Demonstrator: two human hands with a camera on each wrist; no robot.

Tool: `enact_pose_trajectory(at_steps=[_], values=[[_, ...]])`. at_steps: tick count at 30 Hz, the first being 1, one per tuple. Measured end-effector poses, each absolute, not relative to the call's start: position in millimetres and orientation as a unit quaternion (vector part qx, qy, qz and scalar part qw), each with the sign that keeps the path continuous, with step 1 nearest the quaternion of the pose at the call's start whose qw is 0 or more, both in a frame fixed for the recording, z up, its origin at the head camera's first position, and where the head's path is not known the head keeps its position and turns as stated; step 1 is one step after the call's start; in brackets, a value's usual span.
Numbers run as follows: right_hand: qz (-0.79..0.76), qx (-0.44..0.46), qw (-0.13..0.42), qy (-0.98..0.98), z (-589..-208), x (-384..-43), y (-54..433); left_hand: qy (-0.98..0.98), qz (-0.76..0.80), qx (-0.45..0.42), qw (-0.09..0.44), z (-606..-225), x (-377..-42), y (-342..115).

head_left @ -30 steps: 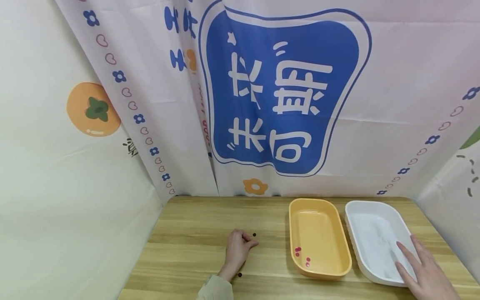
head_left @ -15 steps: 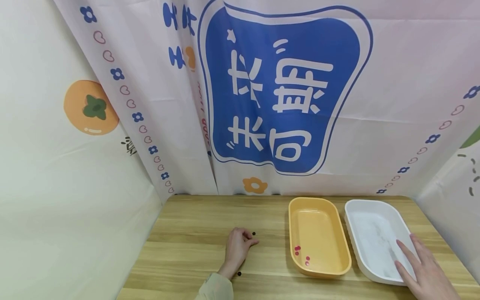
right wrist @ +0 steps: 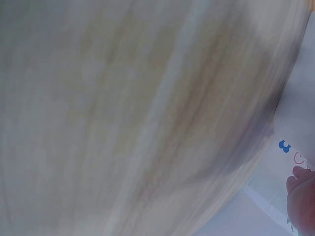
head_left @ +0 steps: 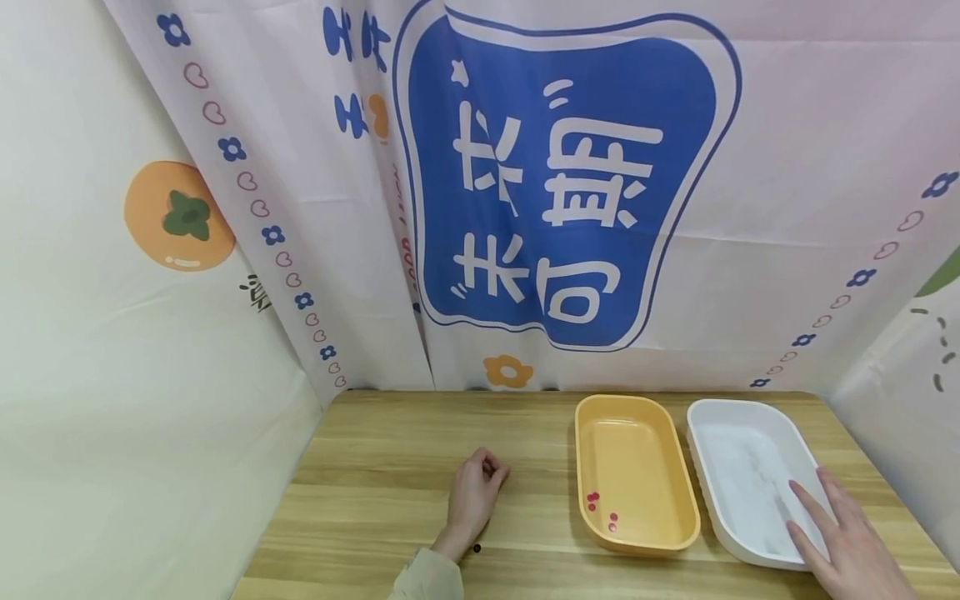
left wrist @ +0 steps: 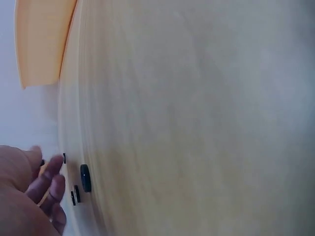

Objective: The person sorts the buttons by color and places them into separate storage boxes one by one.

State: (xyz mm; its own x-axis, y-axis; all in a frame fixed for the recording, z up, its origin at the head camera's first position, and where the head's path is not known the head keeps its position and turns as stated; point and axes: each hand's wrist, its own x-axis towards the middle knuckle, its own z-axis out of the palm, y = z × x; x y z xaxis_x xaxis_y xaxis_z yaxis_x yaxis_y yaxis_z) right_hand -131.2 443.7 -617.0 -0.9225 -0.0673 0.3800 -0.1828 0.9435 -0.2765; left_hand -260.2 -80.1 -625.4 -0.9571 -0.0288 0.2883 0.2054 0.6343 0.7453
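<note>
My left hand [head_left: 472,496] is low over the table, its thumb and forefinger drawn together. In the left wrist view a small black disc [left wrist: 42,162] shows between that thumb and forefinger. More small black discs lie on the table just past the fingers, the nearest a larger-looking black disc [left wrist: 85,178]. Beside the left wrist in the head view sits one black disc [head_left: 477,548]. My right hand [head_left: 855,537] has its fingers spread and relaxed over the right rim of the white tray [head_left: 738,546].
A yellow tray [head_left: 637,546] stands left of the white one, with several small red discs [head_left: 613,527] near its front left corner. The wooden table [head_left: 375,492] ends at a printed cloth [head_left: 570,192] behind, and pale cloth hangs on both sides.
The black disc beyond my left fingertips is out of sight in the head view now. My left hand has shifted slightly away from me, its fingers more curled in. The right hand stays put.
</note>
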Motion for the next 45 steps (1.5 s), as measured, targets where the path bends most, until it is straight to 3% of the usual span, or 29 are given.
enact_pose_trajectory(at_steps=[4,25,35,45], values=[[0.157,0.063,0.186,-0.968,-616,-132,443,-0.883,-0.448,-0.073,0.12,-598,-249,-75],[0.155,0.07,0.188,-0.967,-615,-131,444,-0.768,-0.631,-0.102,-0.034,-569,-241,-67],[0.159,0.072,0.19,-0.966,-612,-130,442,-0.78,-0.614,-0.118,-0.014,-550,-232,-46],[0.148,0.054,0.157,-0.975,-609,-131,440,-0.782,-0.607,-0.146,0.002,-535,-229,-14]])
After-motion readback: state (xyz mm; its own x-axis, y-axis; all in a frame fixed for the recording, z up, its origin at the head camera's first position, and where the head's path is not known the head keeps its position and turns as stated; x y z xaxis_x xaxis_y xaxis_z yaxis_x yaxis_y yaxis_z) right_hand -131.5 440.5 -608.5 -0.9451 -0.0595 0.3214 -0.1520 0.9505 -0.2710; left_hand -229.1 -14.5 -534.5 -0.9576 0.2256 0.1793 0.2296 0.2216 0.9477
